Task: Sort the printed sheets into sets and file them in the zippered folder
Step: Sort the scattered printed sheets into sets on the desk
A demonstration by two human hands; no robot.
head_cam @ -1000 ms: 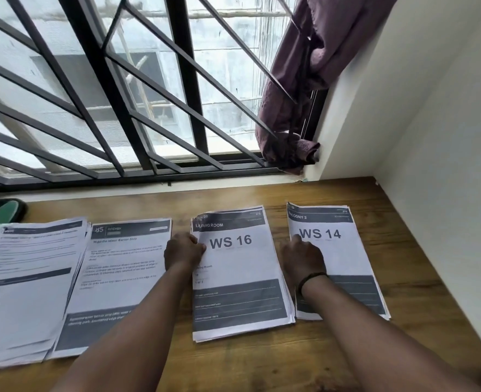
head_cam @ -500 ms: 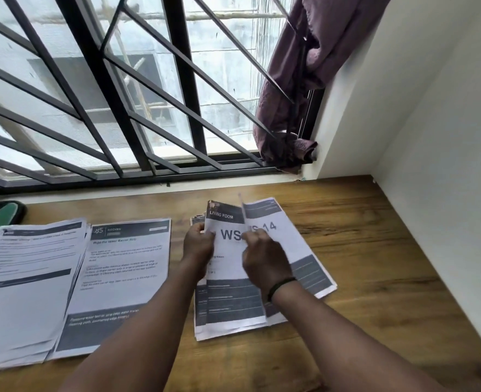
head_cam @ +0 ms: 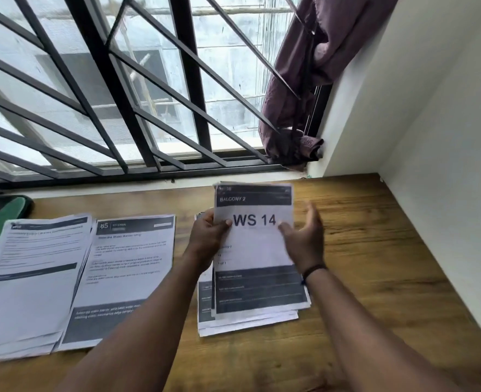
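WS 14 sheet (head_cam: 255, 250) lies on top of a paper stack (head_cam: 247, 321) at centre of the wooden desk (head_cam: 375, 264). Left hand (head_cam: 208, 241) pinches its left edge, thumb on top; right hand (head_cam: 304, 244) is loose, fingers spread at the right edge (blurred). Kitchen sheets (head_cam: 126, 278) lie left, barred window (head_cam: 120, 94) far, white wall (head_cam: 446, 137) right.

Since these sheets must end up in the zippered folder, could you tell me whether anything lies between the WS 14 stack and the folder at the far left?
Yes: two stacks lie between. The WS 14 stack is right of the kitchen sheets and another paper pile; the green folder shows only partly, beyond them.
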